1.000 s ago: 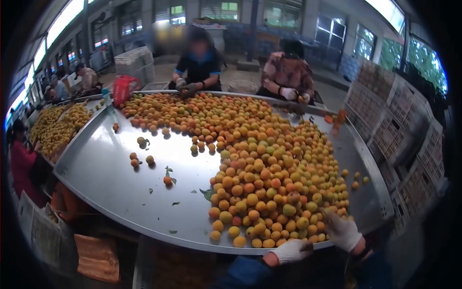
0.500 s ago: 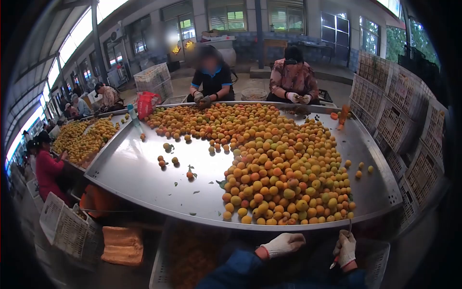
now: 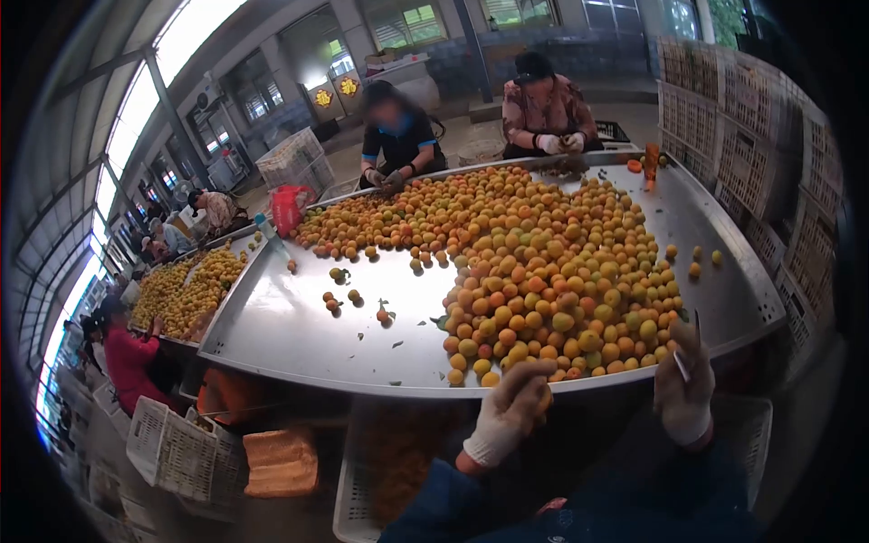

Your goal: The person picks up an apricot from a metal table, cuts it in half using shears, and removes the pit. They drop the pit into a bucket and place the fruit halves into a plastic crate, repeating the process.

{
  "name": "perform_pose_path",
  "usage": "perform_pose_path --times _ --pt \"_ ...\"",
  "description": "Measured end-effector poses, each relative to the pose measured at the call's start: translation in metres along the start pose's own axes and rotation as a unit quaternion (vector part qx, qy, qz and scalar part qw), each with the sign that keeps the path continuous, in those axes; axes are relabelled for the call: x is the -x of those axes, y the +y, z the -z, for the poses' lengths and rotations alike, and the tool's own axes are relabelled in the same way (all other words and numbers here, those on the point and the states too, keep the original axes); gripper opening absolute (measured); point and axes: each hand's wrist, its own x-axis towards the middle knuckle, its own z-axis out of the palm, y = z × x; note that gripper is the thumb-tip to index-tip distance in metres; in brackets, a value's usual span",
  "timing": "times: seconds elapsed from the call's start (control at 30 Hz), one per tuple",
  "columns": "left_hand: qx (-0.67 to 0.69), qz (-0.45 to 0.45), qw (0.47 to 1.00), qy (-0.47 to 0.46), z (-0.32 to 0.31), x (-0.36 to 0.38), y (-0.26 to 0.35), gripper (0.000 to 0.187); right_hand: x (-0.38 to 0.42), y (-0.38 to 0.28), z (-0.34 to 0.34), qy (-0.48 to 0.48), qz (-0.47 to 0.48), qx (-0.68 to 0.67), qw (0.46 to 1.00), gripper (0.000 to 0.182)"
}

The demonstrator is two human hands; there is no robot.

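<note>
Many orange-yellow fruits are heaped on the metal table. My left hand, in a whitish glove, is at the table's near edge with its fingers curled around a fruit, which is partly hidden. To the right, my right hand, gloved too, grips a small knife near the near edge of the heap. Its blade points up, and part of the handle is hidden by the fingers.
Two people work across the table. Stacked crates stand at the right. Crates and an orange-brown block lie at lower left. A red bag and an orange bottle rest by the far edge.
Both my hands have risen toward the table edge. My left hand has closed on a fruit. The knife in my right hand is higher. The view has shifted and tilted.
</note>
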Motion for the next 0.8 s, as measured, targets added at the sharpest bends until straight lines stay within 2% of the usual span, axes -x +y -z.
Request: perform_pose_path --times 0.07,0.1,0.17,0.23,0.3,0.33,0.4,0.6,0.73,0.8 --pt "-0.046 -0.016 0.998 0.044 0.01 -0.007 0.016 0.026 -0.02 -0.005 -0.017 -0.045 -0.044 0.156 0.986 0.048" --pt "-0.055 -0.006 0.997 0.053 0.021 -0.003 0.006 0.026 -0.017 0.016 -0.02 -0.064 -0.159 0.082 0.982 0.05" --pt "-0.025 0.078 0.991 0.107 0.045 -0.012 -0.024 0.025 0.01 0.041 -0.02 -0.077 -0.168 0.091 0.979 0.047" --pt "-0.011 0.121 0.987 0.101 0.062 0.0 -0.053 0.025 0.024 0.048 -0.024 -0.086 -0.182 0.11 0.973 0.045" --pt "0.01 0.151 0.984 0.093 0.07 0.011 -0.069 0.024 0.042 0.043 -0.032 -0.04 -0.418 -0.025 0.907 0.039" --pt "0.01 0.158 0.984 0.086 0.071 0.015 -0.07 0.024 0.047 0.043 -0.038 -0.036 -0.426 -0.03 0.904 0.039" --pt "0.007 0.171 0.982 0.075 0.074 0.017 -0.072 0.023 0.045 0.039 -0.049 -0.036 -0.502 -0.03 0.863 0.036" --pt "-0.045 0.183 0.98 0.056 0.088 0.029 -0.066 0.022 0.05 0.041 -0.087 -0.12 -0.526 -0.032 0.841 0.039" --pt "-0.011 0.124 0.985 0.117 0.106 0.054 -0.069 0.021 0.07 0.02 -0.111 -0.166 -0.53 -0.143 0.819 0.037" --pt "0.019 0.161 0.974 0.16 0.115 0.068 -0.075 0.021 0.076 0.006 -0.115 -0.169 -0.563 -0.191 0.786 0.037"
